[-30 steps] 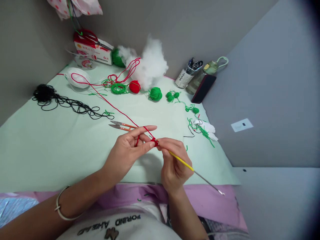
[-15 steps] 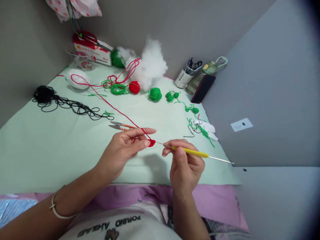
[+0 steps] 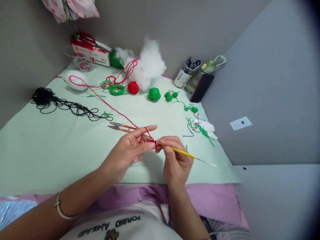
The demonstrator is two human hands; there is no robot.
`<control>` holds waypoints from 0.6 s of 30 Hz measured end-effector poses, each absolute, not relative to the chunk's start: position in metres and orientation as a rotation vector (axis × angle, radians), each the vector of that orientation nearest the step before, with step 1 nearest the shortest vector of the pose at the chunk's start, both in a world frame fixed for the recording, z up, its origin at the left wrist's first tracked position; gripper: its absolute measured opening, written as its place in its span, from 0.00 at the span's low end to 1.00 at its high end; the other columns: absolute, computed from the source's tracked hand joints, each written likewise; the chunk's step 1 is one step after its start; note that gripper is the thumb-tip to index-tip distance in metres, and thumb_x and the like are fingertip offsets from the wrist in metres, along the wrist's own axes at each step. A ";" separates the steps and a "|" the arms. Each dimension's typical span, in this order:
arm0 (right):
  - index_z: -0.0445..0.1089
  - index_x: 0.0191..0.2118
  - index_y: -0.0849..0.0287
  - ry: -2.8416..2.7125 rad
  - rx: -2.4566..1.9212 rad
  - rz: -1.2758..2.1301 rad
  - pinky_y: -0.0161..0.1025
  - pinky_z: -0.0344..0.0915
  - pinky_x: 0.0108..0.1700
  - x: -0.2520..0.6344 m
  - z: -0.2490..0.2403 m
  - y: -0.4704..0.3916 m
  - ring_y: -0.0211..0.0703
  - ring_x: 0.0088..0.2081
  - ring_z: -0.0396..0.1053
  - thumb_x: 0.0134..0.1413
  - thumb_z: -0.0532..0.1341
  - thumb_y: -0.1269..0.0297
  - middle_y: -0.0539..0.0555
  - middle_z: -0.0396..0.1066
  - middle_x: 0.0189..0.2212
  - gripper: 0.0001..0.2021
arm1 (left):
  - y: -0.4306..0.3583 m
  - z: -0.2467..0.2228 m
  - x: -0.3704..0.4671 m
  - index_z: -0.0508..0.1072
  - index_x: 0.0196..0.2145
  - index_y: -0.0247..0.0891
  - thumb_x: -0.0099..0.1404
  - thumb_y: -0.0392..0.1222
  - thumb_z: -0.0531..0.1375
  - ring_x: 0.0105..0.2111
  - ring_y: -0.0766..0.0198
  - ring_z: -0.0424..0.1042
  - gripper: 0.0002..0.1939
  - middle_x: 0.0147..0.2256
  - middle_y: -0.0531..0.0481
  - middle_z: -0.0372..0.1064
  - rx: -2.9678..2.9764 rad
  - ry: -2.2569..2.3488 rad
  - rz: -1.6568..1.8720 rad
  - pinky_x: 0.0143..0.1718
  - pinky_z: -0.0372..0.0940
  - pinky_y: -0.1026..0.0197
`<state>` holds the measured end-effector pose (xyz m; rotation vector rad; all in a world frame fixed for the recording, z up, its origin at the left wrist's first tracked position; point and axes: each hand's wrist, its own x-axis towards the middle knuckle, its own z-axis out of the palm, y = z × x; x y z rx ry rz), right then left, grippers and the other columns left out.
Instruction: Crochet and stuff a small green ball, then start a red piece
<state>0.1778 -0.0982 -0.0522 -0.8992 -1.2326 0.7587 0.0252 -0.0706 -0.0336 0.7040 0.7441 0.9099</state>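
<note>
My left hand (image 3: pixel 132 146) pinches a small red crochet piece (image 3: pixel 154 144) between thumb and fingers, its index finger stretched out. Red yarn (image 3: pixel 117 111) runs over that finger from the back left of the table down to the piece. In my right hand (image 3: pixel 176 158) is a crochet hook with a yellow handle (image 3: pixel 183 152), held like a pen. Its metal tip is at the red piece, partly hidden by my fingers. The other thin metal end points right, towards the table edge. Just behind my left hand lie orange-handled thread snips (image 3: pixel 121 127).
Tangled black yarn (image 3: pixel 43 96) lies at left. Along the back are a red yarn ball (image 3: pixel 133 87), a green yarn ball (image 3: pixel 153 94), white stuffing (image 3: pixel 152 63), a pen cup (image 3: pixel 183 76), a bottle (image 3: pixel 208 66) and a phone (image 3: pixel 202 87). Green yarn scraps (image 3: pixel 205 133) lie right.
My right hand has moved left, close against my left fingers, bringing the hook's tip into the red piece. The hook's rear end has swung lower and left.
</note>
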 end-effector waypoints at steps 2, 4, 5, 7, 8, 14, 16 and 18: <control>0.82 0.41 0.49 -1.111 -0.870 0.875 0.39 0.73 0.33 0.181 -0.051 -0.097 0.38 0.31 0.74 0.66 0.64 0.64 0.52 0.78 0.36 0.07 | -0.069 -0.032 0.023 0.77 0.57 0.42 0.61 0.41 0.72 0.18 0.80 0.46 0.26 0.30 0.57 0.68 0.645 0.692 0.827 0.18 0.43 0.70; 0.81 0.39 0.51 -0.989 -0.870 0.987 0.37 0.71 0.30 0.186 -0.049 -0.096 0.36 0.27 0.73 0.65 0.65 0.60 0.51 0.77 0.33 0.07 | -0.067 -0.032 0.020 0.78 0.56 0.40 0.62 0.40 0.72 0.17 0.81 0.44 0.25 0.28 0.58 0.64 0.609 0.628 0.758 0.18 0.40 0.70; 0.81 0.37 0.53 -0.941 -0.876 1.029 0.35 0.70 0.28 0.188 -0.047 -0.095 0.35 0.26 0.71 0.64 0.66 0.59 0.50 0.77 0.31 0.07 | -0.067 -0.033 0.018 0.79 0.55 0.40 0.62 0.40 0.72 0.17 0.81 0.43 0.23 0.27 0.59 0.62 0.600 0.596 0.735 0.18 0.40 0.70; 0.80 0.35 0.54 -0.868 -0.879 1.096 0.32 0.67 0.26 0.192 -0.044 -0.093 0.33 0.24 0.69 0.62 0.68 0.58 0.50 0.75 0.28 0.07 | -0.066 -0.034 0.015 0.80 0.53 0.39 0.62 0.40 0.71 0.17 0.80 0.42 0.20 0.25 0.60 0.57 0.595 0.551 0.719 0.18 0.38 0.69; 0.80 0.34 0.54 -0.840 -0.876 1.128 0.31 0.66 0.25 0.193 -0.043 -0.093 0.32 0.23 0.68 0.61 0.68 0.58 0.49 0.75 0.27 0.07 | -0.066 -0.034 0.015 0.81 0.51 0.39 0.63 0.40 0.71 0.17 0.80 0.42 0.19 0.24 0.61 0.55 0.595 0.539 0.723 0.18 0.38 0.69; 0.80 0.36 0.52 -0.966 -0.856 1.115 0.34 0.70 0.29 0.187 -0.044 -0.094 0.36 0.29 0.72 0.63 0.66 0.59 0.51 0.77 0.31 0.07 | -0.070 -0.033 0.026 0.81 0.52 0.44 0.61 0.42 0.72 0.20 0.77 0.50 0.20 0.31 0.56 0.66 0.722 0.688 0.849 0.20 0.44 0.68; 0.82 0.38 0.51 -1.123 -0.893 0.921 0.38 0.73 0.37 0.183 -0.047 -0.095 0.41 0.37 0.75 0.64 0.66 0.62 0.53 0.79 0.35 0.06 | -0.073 -0.033 0.030 0.79 0.55 0.46 0.60 0.42 0.73 0.23 0.74 0.55 0.25 0.30 0.56 0.66 0.806 0.775 0.937 0.22 0.49 0.68; 0.82 0.40 0.50 -1.192 -0.942 0.788 0.40 0.73 0.41 0.180 -0.051 -0.096 0.43 0.41 0.75 0.65 0.65 0.65 0.53 0.80 0.37 0.07 | -0.075 -0.034 0.032 0.77 0.57 0.46 0.60 0.40 0.73 0.26 0.72 0.57 0.27 0.27 0.58 0.63 0.869 0.825 0.987 0.26 0.53 0.68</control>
